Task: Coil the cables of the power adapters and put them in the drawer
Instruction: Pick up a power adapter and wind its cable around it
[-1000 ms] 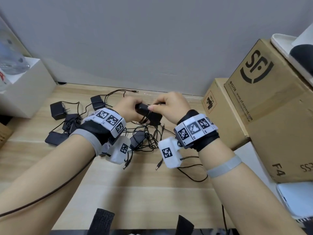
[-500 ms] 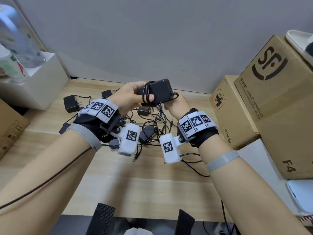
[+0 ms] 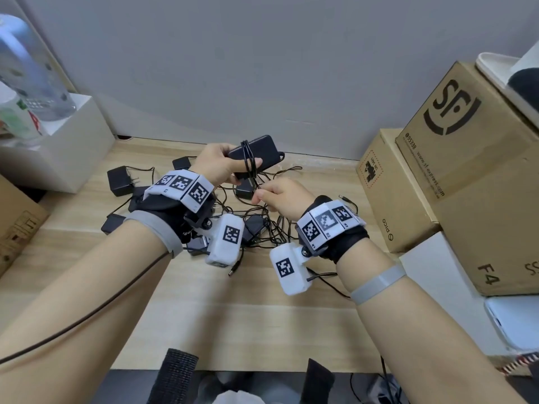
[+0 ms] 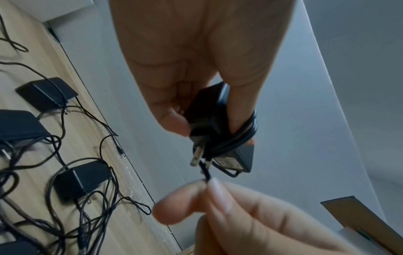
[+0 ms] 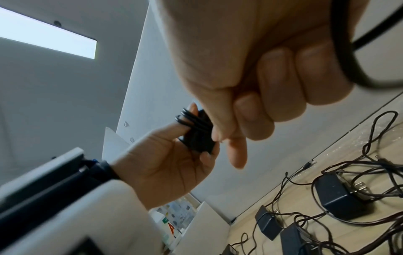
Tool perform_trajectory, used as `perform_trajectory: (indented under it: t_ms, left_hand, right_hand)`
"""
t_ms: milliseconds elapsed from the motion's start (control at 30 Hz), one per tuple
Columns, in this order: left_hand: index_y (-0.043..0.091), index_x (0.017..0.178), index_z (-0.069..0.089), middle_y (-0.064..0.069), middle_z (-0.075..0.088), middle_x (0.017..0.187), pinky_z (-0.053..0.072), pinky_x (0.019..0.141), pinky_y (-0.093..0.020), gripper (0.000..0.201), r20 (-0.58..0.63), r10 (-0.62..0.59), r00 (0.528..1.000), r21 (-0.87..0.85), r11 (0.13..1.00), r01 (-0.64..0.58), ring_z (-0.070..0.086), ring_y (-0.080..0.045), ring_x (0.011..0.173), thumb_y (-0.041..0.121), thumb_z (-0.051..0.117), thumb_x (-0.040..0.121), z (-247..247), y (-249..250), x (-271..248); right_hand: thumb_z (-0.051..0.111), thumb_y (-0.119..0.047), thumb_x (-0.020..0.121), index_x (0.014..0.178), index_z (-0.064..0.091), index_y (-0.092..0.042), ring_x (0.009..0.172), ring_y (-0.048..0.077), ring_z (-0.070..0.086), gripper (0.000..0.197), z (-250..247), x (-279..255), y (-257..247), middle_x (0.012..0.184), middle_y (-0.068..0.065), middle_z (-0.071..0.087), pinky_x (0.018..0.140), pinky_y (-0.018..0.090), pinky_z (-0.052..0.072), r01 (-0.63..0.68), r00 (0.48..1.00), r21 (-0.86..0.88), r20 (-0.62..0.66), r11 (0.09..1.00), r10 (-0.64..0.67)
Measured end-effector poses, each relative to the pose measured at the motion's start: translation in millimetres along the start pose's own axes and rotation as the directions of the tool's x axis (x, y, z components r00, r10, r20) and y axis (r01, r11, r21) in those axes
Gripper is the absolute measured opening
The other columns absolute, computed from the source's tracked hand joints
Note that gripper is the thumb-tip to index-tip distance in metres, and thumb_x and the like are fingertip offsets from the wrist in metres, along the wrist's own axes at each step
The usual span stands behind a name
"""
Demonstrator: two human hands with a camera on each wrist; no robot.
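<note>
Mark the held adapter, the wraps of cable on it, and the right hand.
held adapter (image 3: 264, 148), head view, on its black top face.
cable wraps (image 3: 247, 158), head view, on the loops crossing the body.
right hand (image 3: 281, 196), head view, on its back.

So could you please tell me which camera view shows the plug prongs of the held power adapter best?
The left wrist view: the metal prongs stick out below the left hand, sharp and unobstructed. In the head view the power adapter shows only its top, prongs hidden. In the right wrist view fingers cover most of it.
</note>
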State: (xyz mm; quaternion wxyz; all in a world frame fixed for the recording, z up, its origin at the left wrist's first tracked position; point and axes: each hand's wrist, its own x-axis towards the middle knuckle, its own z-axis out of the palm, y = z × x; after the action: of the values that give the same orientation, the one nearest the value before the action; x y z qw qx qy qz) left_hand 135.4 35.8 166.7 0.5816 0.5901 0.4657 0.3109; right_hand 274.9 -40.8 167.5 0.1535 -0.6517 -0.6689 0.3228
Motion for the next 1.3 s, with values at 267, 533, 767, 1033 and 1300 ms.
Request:
perform_trajectory:
  t_ms: [267, 533, 767, 1033, 1300]
  left_hand:
    - [0.014, 0.081, 0.056, -0.005, 0.062, 0.078, 0.052, 0.075, -0.037, 0.035, -0.044, 0.038, 0.998, 0.349, 0.937, -0.020, 0.061, -0.023, 0.074, 0.017, 0.085, 0.060, -6.2, -6.4, 0.7]
    - [0.013, 0.082, 0.063, -0.003, 0.065, 0.076, 0.048, 0.073, -0.037, 0.042, 0.349, -0.088, 0.933, 0.414, 0.908, -0.070, 0.060, -0.024, 0.076, 0.024, 0.089, 0.050, -4.6, -5.7, -11.3]
    - [0.013, 0.095, 0.065, 0.000, 0.070, 0.083, 0.055, 0.074, -0.027, 0.076, 0.531, 0.006, 0.847, 0.064, 0.997, -0.047, 0.066, -0.016, 0.079, 0.036, 0.092, 0.028, -6.1, -10.4, -10.0]
    - [0.009, 0.094, 0.063, 0.001, 0.071, 0.078, 0.054, 0.062, -0.021, 0.037, 0.262, 0.104, 0.959, -0.381, 0.925, 0.004, 0.068, -0.011, 0.071, 0.012, 0.081, 0.062, 2.5, -11.4, -5.4]
    - [-0.001, 0.108, 0.057, -0.010, 0.060, 0.093, 0.049, 0.053, -0.017, 0.031, 0.067, 0.003, 0.998, -0.344, 0.939, 0.020, 0.066, -0.013, 0.072, 0.007, 0.066, 0.079, 6.2, -15.8, -0.6]
  right_hand:
    - [0.056, -0.024, 0.090, 0.087, 0.072, -0.013, 0.057, 0.003, 0.042, 0.020, -12.8, -10.5, -14.3, 0.059, -0.010, 0.047, 0.059, 0.021, 0.033, 0.065, 0.997, -0.039, -0.043, 0.997, -0.067]
    - [0.067, -0.030, 0.082, 0.071, 0.069, -0.027, 0.085, 0.015, 0.063, 0.011, -31.7, -10.9, -8.6, 0.080, -0.004, 0.069, 0.084, 0.036, 0.050, 0.047, 0.950, 0.040, -0.309, 0.998, -0.033]
    - [0.060, -0.022, 0.088, 0.083, 0.073, -0.012, 0.085, 0.012, 0.060, 0.017, -24.7, -7.0, 14.9, 0.080, -0.004, 0.067, 0.087, 0.032, 0.046, 0.024, 0.907, 0.207, -0.417, 0.978, 0.066]
    - [0.047, -0.019, 0.095, 0.104, 0.068, -0.012, 0.058, 0.010, 0.043, 0.025, -11.6, -9.9, 21.0, 0.064, -0.001, 0.051, 0.058, 0.020, 0.034, -0.027, 0.987, 0.073, -0.154, 0.997, 0.038]
    - [0.047, -0.030, 0.095, 0.072, 0.058, -0.005, 0.058, 0.014, 0.041, 0.036, -9.0, -11.2, 8.0, 0.063, 0.002, 0.046, 0.058, 0.028, 0.031, 0.031, 0.999, -0.091, 0.010, 0.995, -0.031]
